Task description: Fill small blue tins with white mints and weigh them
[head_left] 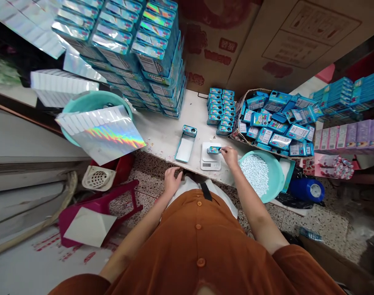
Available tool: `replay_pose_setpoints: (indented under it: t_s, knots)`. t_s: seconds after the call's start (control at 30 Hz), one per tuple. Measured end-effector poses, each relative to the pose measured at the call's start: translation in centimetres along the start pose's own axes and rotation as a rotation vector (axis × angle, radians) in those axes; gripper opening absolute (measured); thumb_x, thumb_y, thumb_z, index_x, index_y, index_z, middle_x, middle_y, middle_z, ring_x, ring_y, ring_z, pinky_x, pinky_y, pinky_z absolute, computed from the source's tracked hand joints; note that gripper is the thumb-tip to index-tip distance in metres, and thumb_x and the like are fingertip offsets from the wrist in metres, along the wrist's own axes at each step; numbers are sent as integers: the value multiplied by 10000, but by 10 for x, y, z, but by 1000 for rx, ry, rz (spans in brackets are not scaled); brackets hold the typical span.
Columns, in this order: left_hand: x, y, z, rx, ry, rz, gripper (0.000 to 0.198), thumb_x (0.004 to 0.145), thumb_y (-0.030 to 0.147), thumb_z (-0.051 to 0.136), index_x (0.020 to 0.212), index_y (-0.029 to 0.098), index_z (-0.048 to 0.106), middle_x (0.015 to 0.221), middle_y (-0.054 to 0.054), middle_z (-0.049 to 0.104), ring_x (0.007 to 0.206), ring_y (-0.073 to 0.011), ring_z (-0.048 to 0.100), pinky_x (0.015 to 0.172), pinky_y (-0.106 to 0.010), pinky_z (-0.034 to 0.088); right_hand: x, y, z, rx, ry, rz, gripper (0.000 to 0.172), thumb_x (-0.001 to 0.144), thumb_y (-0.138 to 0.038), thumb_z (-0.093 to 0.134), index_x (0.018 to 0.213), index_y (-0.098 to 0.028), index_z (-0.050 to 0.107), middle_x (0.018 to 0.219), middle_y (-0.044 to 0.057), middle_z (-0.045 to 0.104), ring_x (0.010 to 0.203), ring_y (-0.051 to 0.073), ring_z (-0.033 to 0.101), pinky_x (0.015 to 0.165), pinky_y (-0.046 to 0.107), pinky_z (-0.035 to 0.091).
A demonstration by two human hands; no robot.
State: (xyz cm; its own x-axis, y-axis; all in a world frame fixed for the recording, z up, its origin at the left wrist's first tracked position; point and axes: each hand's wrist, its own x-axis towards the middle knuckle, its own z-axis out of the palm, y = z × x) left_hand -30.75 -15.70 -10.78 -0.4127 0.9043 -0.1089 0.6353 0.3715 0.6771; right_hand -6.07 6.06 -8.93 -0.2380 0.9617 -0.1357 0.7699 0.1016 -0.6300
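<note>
A white digital scale (206, 160) stands near the front edge of the table. On it lies a small blue candy box (213, 150) with a dark opening at its right end. My right hand (230, 157) is closed in a pinch at that opening; whatever its fingertips hold is too small to make out. My left hand (172, 181) rests at the table's front edge, thumb apart from the fingers, holding nothing. Left of the scale is an open blue display tray (185, 148) with one small box (190, 130) in its far end. A turquoise basin (277, 174) of small white candies (254, 174) is right of my right hand.
Small boxes stand in rows (220, 110) behind the scale. A carton (240, 139) heaped with loose blue boxes (273, 119) is at the right. Stacked packed trays (156, 57) rise at the back left, near a basin (70, 107) topped by shiny sheets (103, 133). A magenta stool (96, 207) is lower left.
</note>
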Motion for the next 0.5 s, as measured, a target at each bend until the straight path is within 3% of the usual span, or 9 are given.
replay_pose_setpoints:
  t_s: [0.5]
  knots:
    - [7,0,-1,-9,4,-9,190,829,301,525,979,209,596,1009,-92,621,1024,-259,534,957,-425,401,2,-10,-4,-58,-47,-48,187,731,-164,560,844,-193,706,889,52,684,775,174,605,784,281,461]
